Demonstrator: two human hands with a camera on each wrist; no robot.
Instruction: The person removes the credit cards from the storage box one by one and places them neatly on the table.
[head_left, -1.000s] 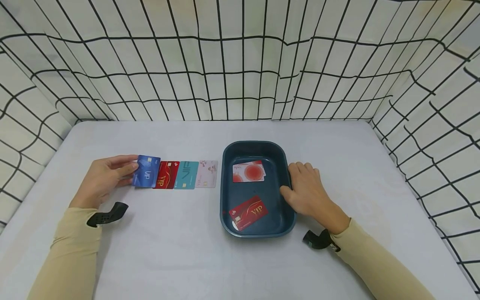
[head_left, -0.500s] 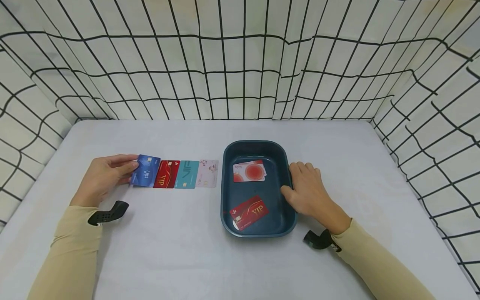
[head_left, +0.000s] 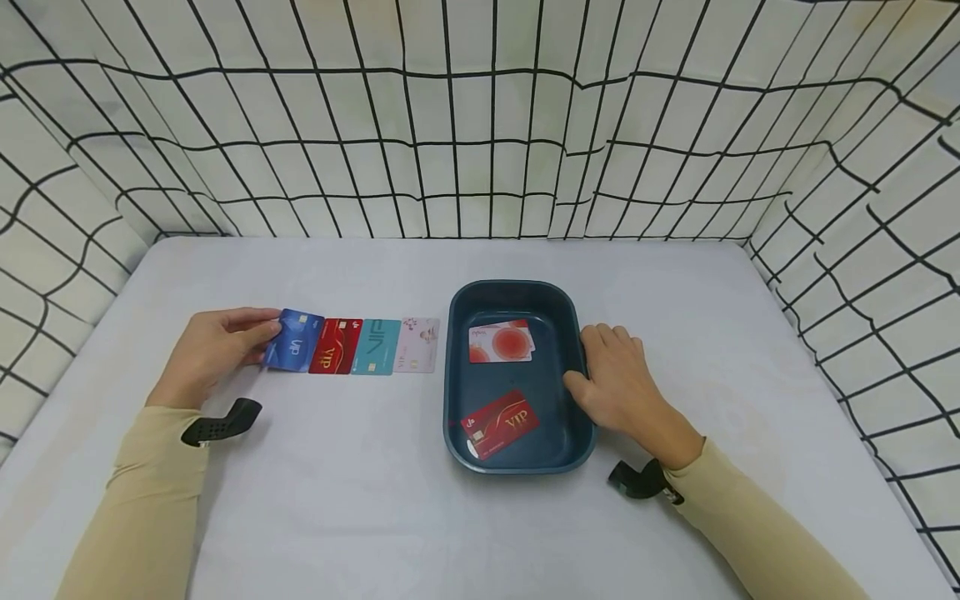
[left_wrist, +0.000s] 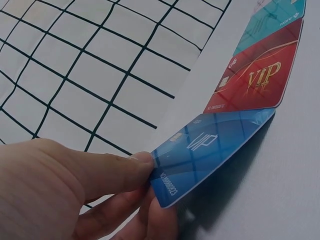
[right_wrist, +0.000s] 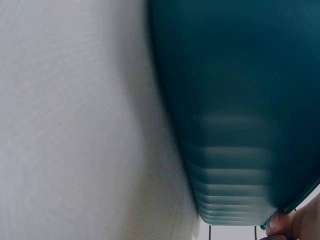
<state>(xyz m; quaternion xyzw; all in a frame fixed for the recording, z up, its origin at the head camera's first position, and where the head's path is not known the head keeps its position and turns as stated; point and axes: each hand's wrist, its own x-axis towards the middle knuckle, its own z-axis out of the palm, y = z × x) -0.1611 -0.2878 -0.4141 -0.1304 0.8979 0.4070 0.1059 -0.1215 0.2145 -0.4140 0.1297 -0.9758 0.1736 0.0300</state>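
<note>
The left hand (head_left: 213, 350) pinched a blue VIP card (head_left: 297, 342) by one edge, raised off the table (head_left: 337, 483); its far edge met a red VIP card (head_left: 336, 346), with a turquoise VIP card (head_left: 377, 347) and a pale pink card (head_left: 416, 345) beyond. The right hand (head_left: 622, 379) gripped the right rim of a dark teal tray (head_left: 498, 377).

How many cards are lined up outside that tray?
4, left to right: the blue card, pinched by the left hand, then the red card, teal card and pale pink card, nearest the tray. Any underneath wouldn't show.
</note>
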